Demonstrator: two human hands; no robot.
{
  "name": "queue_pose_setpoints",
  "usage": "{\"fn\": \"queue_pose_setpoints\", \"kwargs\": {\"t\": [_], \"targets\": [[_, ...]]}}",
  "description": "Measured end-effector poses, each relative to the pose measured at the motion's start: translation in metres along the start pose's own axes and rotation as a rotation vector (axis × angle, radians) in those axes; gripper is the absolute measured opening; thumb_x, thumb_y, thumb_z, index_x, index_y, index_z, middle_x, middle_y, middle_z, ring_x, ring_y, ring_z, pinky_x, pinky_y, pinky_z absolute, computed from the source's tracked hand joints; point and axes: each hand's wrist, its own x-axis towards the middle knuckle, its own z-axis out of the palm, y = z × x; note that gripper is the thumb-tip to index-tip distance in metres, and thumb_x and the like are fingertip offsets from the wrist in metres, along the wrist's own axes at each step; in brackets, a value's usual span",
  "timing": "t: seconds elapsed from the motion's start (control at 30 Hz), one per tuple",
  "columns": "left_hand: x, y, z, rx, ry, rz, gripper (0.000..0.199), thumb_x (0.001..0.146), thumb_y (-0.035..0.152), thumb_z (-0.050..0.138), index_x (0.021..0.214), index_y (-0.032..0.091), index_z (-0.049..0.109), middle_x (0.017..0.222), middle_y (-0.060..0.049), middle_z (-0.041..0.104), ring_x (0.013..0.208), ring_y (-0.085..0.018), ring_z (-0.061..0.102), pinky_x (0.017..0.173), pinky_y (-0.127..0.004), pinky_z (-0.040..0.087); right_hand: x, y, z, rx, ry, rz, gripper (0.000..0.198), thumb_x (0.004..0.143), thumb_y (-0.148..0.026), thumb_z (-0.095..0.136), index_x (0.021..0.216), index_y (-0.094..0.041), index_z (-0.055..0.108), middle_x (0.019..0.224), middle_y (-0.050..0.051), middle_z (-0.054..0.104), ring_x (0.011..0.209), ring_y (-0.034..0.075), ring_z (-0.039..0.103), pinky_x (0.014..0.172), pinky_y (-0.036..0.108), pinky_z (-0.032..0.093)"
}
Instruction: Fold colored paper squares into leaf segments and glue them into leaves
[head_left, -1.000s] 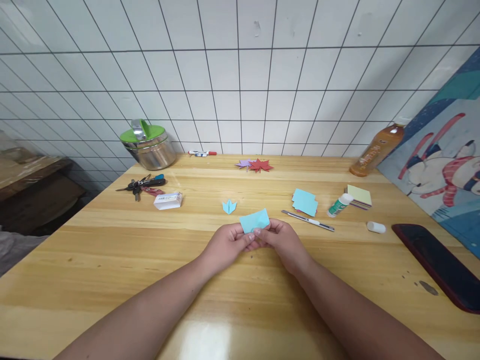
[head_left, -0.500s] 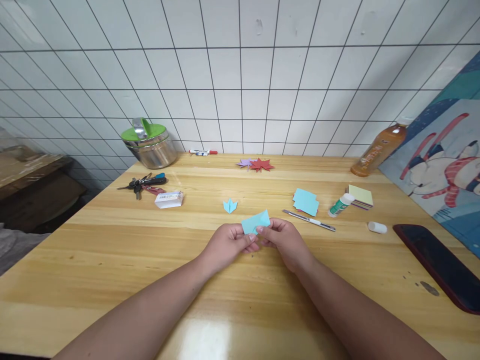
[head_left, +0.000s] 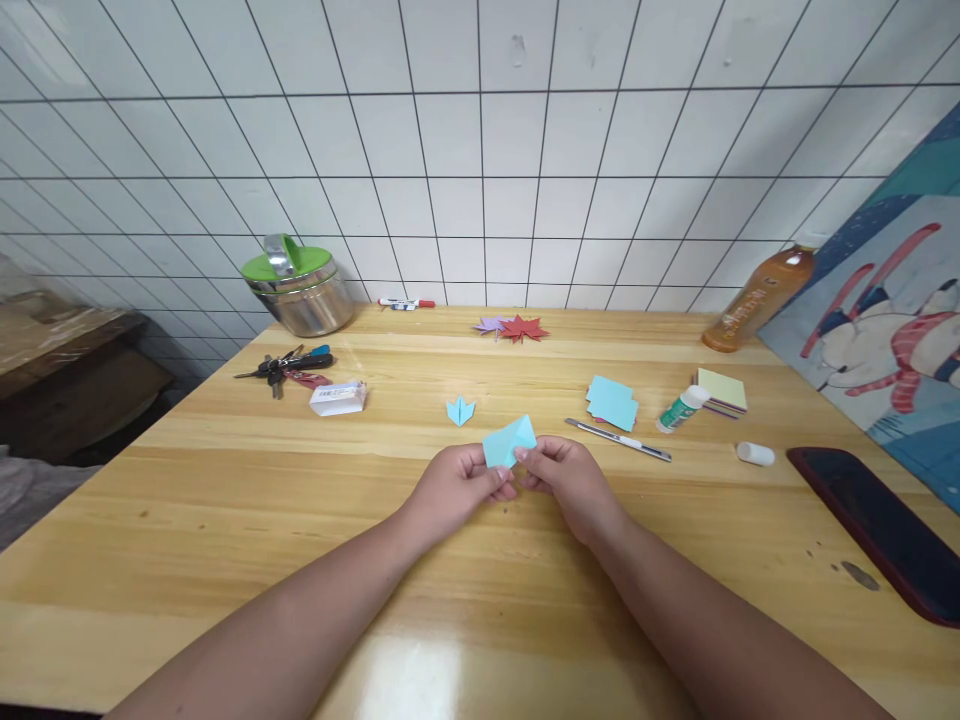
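Note:
A light-blue sheet of paper [head_left: 504,443], partly folded, is held above the table between my two hands. My left hand [head_left: 457,487] pinches its left and lower edge, thumb on top. The thumb and fingers of my right hand [head_left: 568,478] close on its right side, where a triangular flap shows. Just beyond lies a small folded light-blue paper piece [head_left: 460,410] with pointed tips. To the right of my hands are a stack of light-blue paper sheets [head_left: 612,403] and a utility knife [head_left: 618,439].
A glue stick [head_left: 682,410], its white cap [head_left: 755,454], a pad of coloured paper [head_left: 721,391] and a phone [head_left: 877,530] lie right. Red paper leaf [head_left: 523,329], marker [head_left: 406,304] and bottle [head_left: 761,298] are at the back. Left are a pot [head_left: 304,290], keys [head_left: 281,366] and small box [head_left: 338,399].
The right end of the paper has shifted slightly left, and its triangular flap now looks larger. My right thumb has moved a little toward the paper's right edge.

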Motion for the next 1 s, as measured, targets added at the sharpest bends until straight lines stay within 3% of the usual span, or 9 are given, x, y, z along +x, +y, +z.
{"fn": "queue_pose_setpoints", "kwargs": {"t": [0.3,0.43,0.53,0.7,0.77,0.83,0.9,1.0], "targets": [[0.004,0.0,0.001,0.042,0.046,0.024,0.03,0.073,0.042,0.061,0.076,0.012,0.067,0.069,-0.006,0.07,0.064,-0.017,0.064,0.064,-0.028,0.049,-0.003,0.001,0.007,-0.057,-0.053,-0.054,0.029,0.06,-0.042,0.072,0.071,-0.016,0.065,0.062,0.0,0.062,0.056,0.011,0.05,0.057,0.025,0.04],[0.003,0.001,-0.001,0.103,0.021,0.026,0.028,0.073,0.041,0.061,0.072,0.013,0.067,0.068,-0.006,0.071,0.063,-0.018,0.065,0.063,-0.028,0.049,-0.003,0.001,0.009,-0.076,-0.017,-0.065,0.027,0.057,-0.04,0.075,0.062,-0.016,0.064,0.055,-0.001,0.058,0.053,0.01,0.048,0.055,0.024,0.039],[0.004,0.0,-0.006,0.143,0.05,0.018,0.026,0.072,0.039,0.061,0.071,0.014,0.067,0.066,-0.006,0.071,0.063,-0.018,0.065,0.062,-0.028,0.049,0.002,-0.002,-0.001,-0.051,0.048,-0.049,0.028,0.056,-0.041,0.075,0.059,-0.015,0.062,0.056,-0.001,0.057,0.052,0.01,0.047,0.056,0.025,0.042],[0.007,-0.003,-0.019,0.117,0.086,-0.095,0.024,0.069,0.037,0.065,0.07,0.012,0.066,0.062,-0.007,0.07,0.059,-0.018,0.065,0.058,-0.026,0.048,0.012,-0.012,-0.032,0.014,0.292,-0.075,0.03,0.053,-0.041,0.077,0.063,-0.016,0.064,0.064,0.0,0.058,0.053,0.009,0.046,0.062,0.03,0.05],[0.007,-0.002,-0.018,0.074,0.067,-0.098,0.023,0.069,0.036,0.065,0.07,0.012,0.066,0.061,-0.007,0.07,0.057,-0.017,0.064,0.056,-0.025,0.047,0.01,-0.013,-0.032,-0.032,0.219,-0.055,0.03,0.057,-0.043,0.074,0.071,-0.017,0.066,0.068,0.001,0.059,0.054,0.009,0.046,0.059,0.029,0.051],[0.007,-0.002,-0.014,0.063,0.051,-0.075,0.024,0.07,0.036,0.064,0.07,0.012,0.065,0.06,-0.006,0.069,0.056,-0.016,0.063,0.056,-0.024,0.047,0.006,-0.012,-0.022,-0.093,0.051,0.001,0.031,0.061,-0.044,0.07,0.079,-0.019,0.066,0.067,0.0,0.059,0.055,0.01,0.049,0.053,0.028,0.05],[0.006,-0.001,-0.009,0.095,0.025,-0.038,0.026,0.071,0.038,0.064,0.068,0.012,0.066,0.061,-0.006,0.069,0.056,-0.015,0.062,0.056,-0.024,0.047,0.002,-0.008,-0.009,-0.161,-0.065,0.004,0.029,0.061,-0.043,0.07,0.077,-0.019,0.065,0.068,0.0,0.06,0.056,0.012,0.051,0.05,0.026,0.048],[0.005,-0.001,-0.005,0.14,-0.005,0.001,0.029,0.072,0.041,0.062,0.067,0.013,0.066,0.063,-0.006,0.069,0.057,-0.015,0.062,0.059,-0.025,0.047,-0.001,-0.003,0.003,-0.216,-0.071,-0.042,0.029,0.062,-0.043,0.069,0.075,-0.017,0.064,0.07,0.001,0.063,0.061,0.014,0.055,0.051,0.026,0.048]]}}
